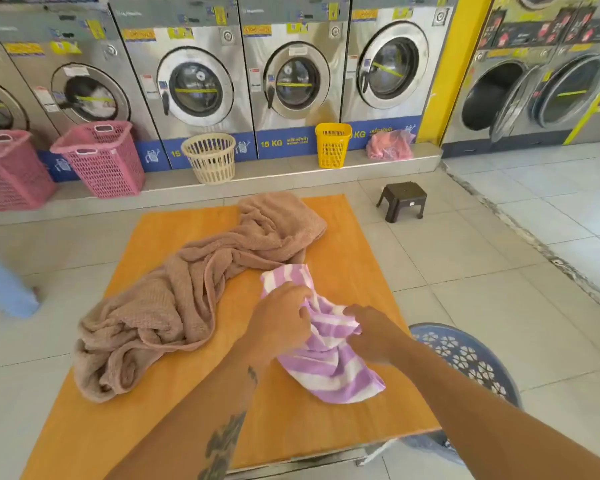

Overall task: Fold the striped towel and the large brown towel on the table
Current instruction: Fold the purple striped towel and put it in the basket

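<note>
Towel with purple stripes point(329, 368) bunched between left hand point(281, 317) and right hand point(371, 336), each grip pinching it

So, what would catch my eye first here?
The orange table in the middle, with a crumpled large brown towel sprawled across its left and far side. Nearer, two bare hands, the left grip and right grip, pinch a bunched striped towel. Behind stands a row of washing machines.
</note>
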`<state>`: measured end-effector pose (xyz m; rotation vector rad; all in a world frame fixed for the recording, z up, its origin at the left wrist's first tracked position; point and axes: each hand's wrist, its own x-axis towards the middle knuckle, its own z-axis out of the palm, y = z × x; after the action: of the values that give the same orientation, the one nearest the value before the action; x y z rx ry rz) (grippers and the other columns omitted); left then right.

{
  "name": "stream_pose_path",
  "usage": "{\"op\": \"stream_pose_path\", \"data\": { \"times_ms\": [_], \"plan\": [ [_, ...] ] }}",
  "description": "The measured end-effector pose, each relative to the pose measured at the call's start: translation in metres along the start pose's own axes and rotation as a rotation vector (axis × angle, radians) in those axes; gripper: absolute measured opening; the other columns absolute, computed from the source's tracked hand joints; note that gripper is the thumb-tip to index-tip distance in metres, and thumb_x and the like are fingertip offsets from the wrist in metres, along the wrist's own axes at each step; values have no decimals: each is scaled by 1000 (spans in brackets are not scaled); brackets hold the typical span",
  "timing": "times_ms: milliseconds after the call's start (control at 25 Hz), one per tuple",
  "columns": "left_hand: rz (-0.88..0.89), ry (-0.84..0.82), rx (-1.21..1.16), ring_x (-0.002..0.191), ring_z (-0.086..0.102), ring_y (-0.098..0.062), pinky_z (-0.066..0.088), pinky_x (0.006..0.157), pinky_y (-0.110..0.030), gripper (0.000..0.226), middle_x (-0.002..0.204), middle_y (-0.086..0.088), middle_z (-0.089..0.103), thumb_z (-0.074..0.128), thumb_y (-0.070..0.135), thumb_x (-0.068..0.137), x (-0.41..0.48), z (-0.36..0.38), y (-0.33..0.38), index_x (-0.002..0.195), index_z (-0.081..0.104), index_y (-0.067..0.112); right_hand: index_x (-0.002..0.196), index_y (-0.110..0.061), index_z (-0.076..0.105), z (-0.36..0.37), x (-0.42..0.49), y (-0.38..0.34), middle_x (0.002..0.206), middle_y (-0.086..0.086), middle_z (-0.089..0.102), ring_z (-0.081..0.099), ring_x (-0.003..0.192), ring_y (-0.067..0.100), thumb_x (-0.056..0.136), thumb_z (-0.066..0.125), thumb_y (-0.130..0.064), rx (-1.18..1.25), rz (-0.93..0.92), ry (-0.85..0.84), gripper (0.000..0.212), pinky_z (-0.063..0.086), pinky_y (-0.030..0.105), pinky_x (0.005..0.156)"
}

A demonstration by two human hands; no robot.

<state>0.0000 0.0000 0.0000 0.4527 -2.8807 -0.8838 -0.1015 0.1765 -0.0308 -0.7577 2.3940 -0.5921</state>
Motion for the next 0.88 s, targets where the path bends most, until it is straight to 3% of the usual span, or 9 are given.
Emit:
{"op": "stream_pose_path", "data": {
  "times_ms": [120, 200, 280, 440, 600, 680, 760, 880],
  "plan": [
    [147, -38, 140, 130, 40, -19, 38, 102, -34, 47, 141, 5, 43, 45, 13, 92, 30, 9, -9, 135, 52, 29, 145, -23, 40, 2, 20, -3, 139, 7, 44, 47, 126, 29, 90, 52, -13, -89, 15, 12, 58, 46, 33, 91],
    [118, -133, 266, 139, 27, -25, 31, 108, -41, 50, 151, -1, 29, 47, 16, 92, 48, 17, -19, 140, 47, 31, 146, -27, 38, 6, 31, -6, 139, 5, 41, 39, 129, 30, 88, 51, -15, -178, 53, -18, 60, 42, 38, 101],
    [21, -152, 332, 138, 27, -28, 31, 109, -43, 42, 150, -6, 29, 45, 25, 94, 60, 26, -32, 135, 50, 29, 144, -32, 40, 13, 41, -6, 136, 4, 39, 36, 126, 29, 87, 50, -16, -247, 76, -45, 60, 40, 40, 102],
    [-153, -60, 284, 116, 50, -28, 43, 95, -40, 29, 126, -5, 53, 44, 39, 95, 73, 33, -50, 112, 57, 19, 128, -35, 56, 18, 53, -14, 131, 1, 43, 37, 125, 27, 88, 53, -23, -327, 43, -123, 42, 35, 39, 99],
    [-190, 110, 104, 98, 57, -29, 41, 72, -36, 25, 107, -1, 60, 52, 12, 86, 67, 28, -41, 109, 49, 20, 123, -31, 65, 4, 47, -27, 124, -6, 55, 51, 113, 17, 90, 57, -30, -231, -103, -312, 33, 43, 30, 96],
    [-178, 148, -35, 87, 57, -28, 37, 64, -35, 37, 97, 2, 59, 49, 4, 82, 59, 21, -30, 113, 45, 24, 124, -28, 63, -8, 50, -27, 118, -6, 57, 53, 101, 13, 89, 57, -26, -91, -117, -247, 36, 48, 29, 89],
    [-149, 178, -120, 79, 57, -25, 42, 62, -36, 41, 86, 5, 62, 47, 5, 78, 54, 15, -19, 112, 50, 27, 126, -26, 55, -21, 54, -22, 115, -5, 57, 57, 101, 17, 85, 57, -24, 24, -120, -90, 41, 50, 33, 85],
    [-118, 297, -250, 60, 53, -8, 40, 55, -28, 32, 67, 22, 61, 44, 4, 73, 40, 11, 8, 80, 57, 33, 141, -29, 36, -39, 57, -13, 128, 2, 45, 49, 116, 26, 84, 58, -23, 5, -170, 32, 61, 48, 39, 87]
  ]
}}
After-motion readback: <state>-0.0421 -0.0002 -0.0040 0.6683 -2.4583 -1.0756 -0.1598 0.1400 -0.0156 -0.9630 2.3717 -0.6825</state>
